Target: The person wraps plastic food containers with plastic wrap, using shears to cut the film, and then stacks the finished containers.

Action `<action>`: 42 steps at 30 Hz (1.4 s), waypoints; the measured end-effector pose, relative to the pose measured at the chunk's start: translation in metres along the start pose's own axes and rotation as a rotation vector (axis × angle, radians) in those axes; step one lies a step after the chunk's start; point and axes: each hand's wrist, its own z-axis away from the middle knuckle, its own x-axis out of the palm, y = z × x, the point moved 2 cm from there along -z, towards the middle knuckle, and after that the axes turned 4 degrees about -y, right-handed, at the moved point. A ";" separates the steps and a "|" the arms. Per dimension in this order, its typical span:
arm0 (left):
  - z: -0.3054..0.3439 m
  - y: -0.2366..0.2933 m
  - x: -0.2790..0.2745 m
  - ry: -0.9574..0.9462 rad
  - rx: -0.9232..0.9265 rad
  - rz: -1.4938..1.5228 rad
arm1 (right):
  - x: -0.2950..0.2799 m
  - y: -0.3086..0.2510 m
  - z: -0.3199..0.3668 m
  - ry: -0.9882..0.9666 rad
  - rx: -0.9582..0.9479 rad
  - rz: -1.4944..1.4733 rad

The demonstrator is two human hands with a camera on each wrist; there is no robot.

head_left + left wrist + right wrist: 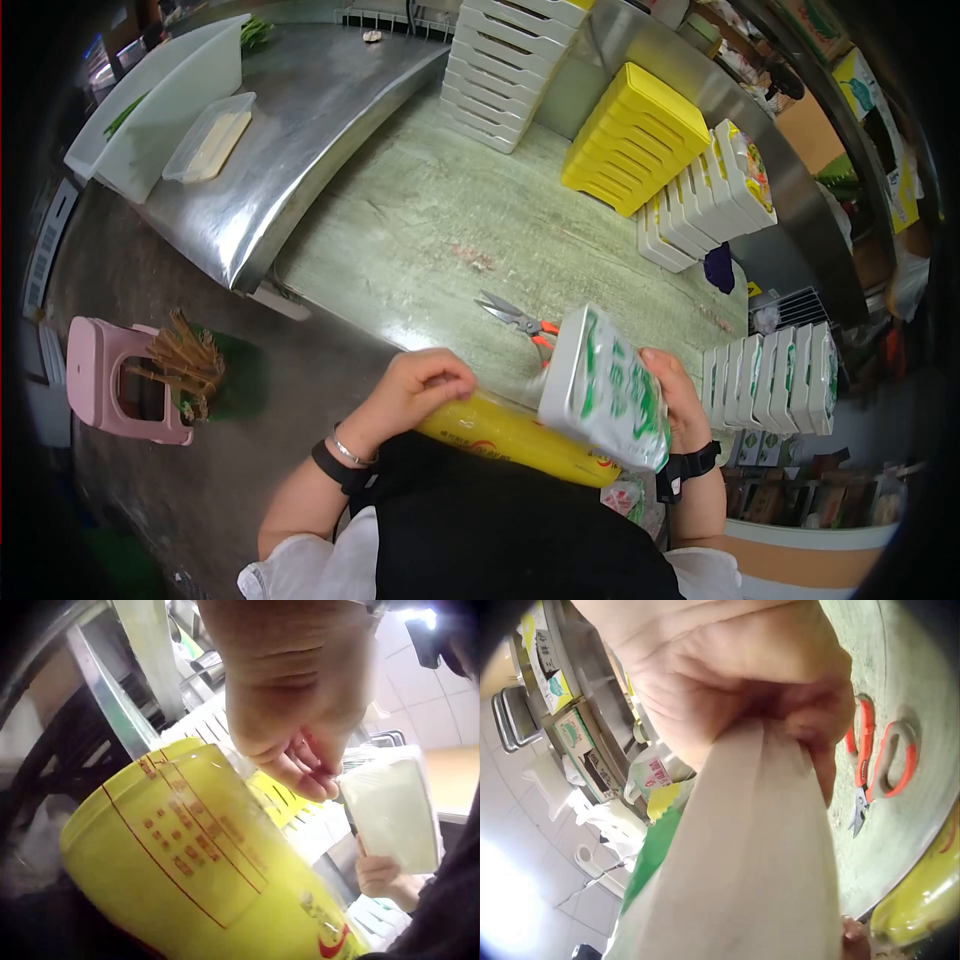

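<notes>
In my right hand (677, 390) I grip a white plastic box (566, 375), tilted up on its side above the table's near edge. A green-and-white printed packet (622, 390) covers its face toward me. My left hand (425, 388) has its fingers curled in a pinch over a yellow roll of cling film (510, 440), which lies across my front. Clear film shows at the left fingertips (324, 787) in the left wrist view, stretching toward the white box (394, 814). Scissors with orange handles (520, 318) lie spread on the table just beyond the box.
White boxes (505, 75) and yellow boxes (640, 135) stand stacked at the table's back. More packed white boxes (770, 378) are at the right. A steel counter (300, 110) with a tub (170, 110) is at the left, a pink stool (105, 380) below.
</notes>
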 end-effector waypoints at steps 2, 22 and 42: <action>-0.006 0.004 -0.003 0.054 0.084 -0.099 | -0.001 0.006 0.005 -0.114 0.020 0.112; -0.047 0.027 0.086 -0.405 0.037 0.480 | 0.063 0.025 -0.001 -0.517 0.169 0.254; -0.035 0.019 0.046 -0.141 -0.287 0.517 | 0.071 0.028 -0.002 -0.262 -0.050 0.535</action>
